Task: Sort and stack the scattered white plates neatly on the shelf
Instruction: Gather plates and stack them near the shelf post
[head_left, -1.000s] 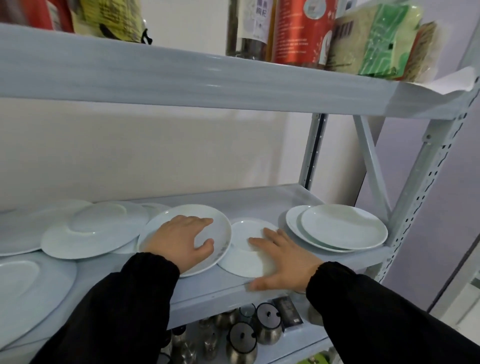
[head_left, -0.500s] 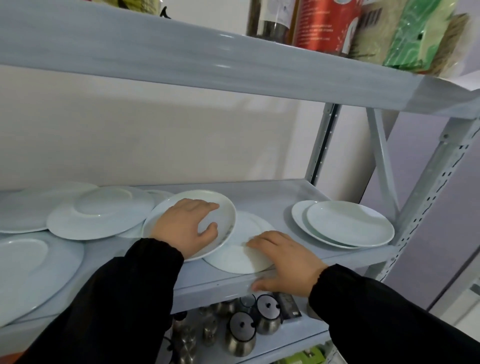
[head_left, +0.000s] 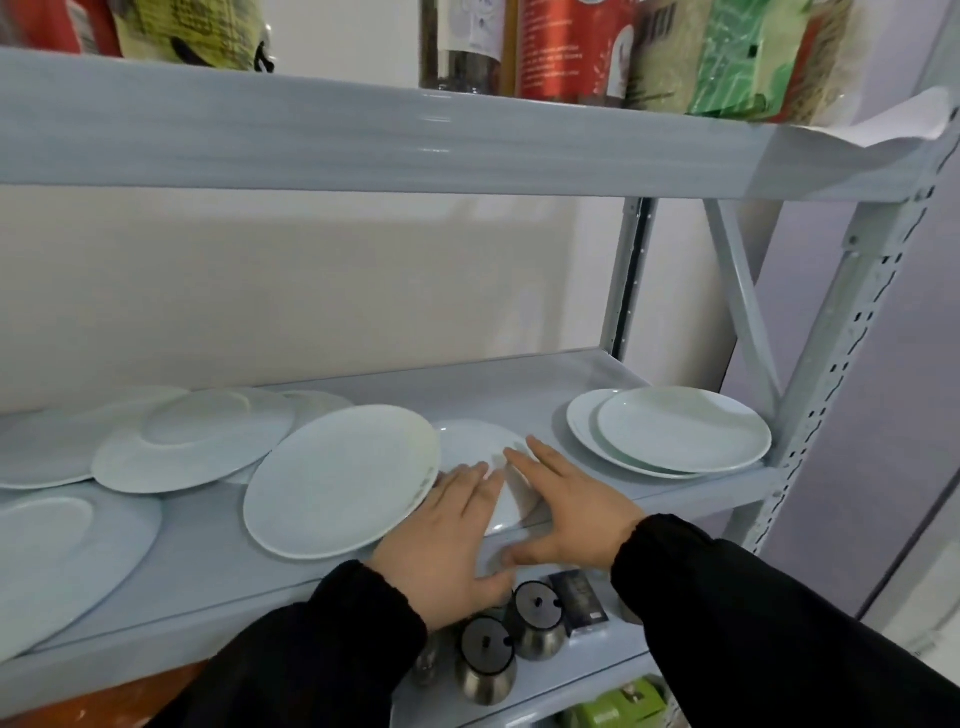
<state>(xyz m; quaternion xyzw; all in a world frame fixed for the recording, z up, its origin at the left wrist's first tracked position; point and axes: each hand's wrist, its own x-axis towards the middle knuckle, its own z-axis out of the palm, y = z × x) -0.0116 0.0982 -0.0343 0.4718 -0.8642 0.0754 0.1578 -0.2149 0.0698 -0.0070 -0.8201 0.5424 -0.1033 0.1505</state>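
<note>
White plates lie scattered on the grey middle shelf (head_left: 519, 384). A large plate (head_left: 337, 478) sits tilted at the centre, its right edge raised over my left hand (head_left: 447, 535), whose straight fingers reach under that edge. Beside it lies a small plate (head_left: 478, 441); my right hand (head_left: 566, 499) rests flat on it, thumb at the shelf's front edge. Two plates are stacked at the right end (head_left: 680, 431). At the left, an overturned plate (head_left: 197, 447) overlaps another plate (head_left: 47, 452), and a third big plate (head_left: 62, 561) lies near the front.
The upper shelf (head_left: 363, 135) hangs close overhead, loaded with jars and packets. A perforated upright post (head_left: 831, 395) bounds the right side. On the lower shelf stand metal pots (head_left: 485, 665) and a black box (head_left: 579, 603). The wall closes off the back.
My left hand left the top of the large plate and went to its right edge. That plate tipped up and shifted left, uncovering more of the small plate. My right hand slid further onto the small plate.
</note>
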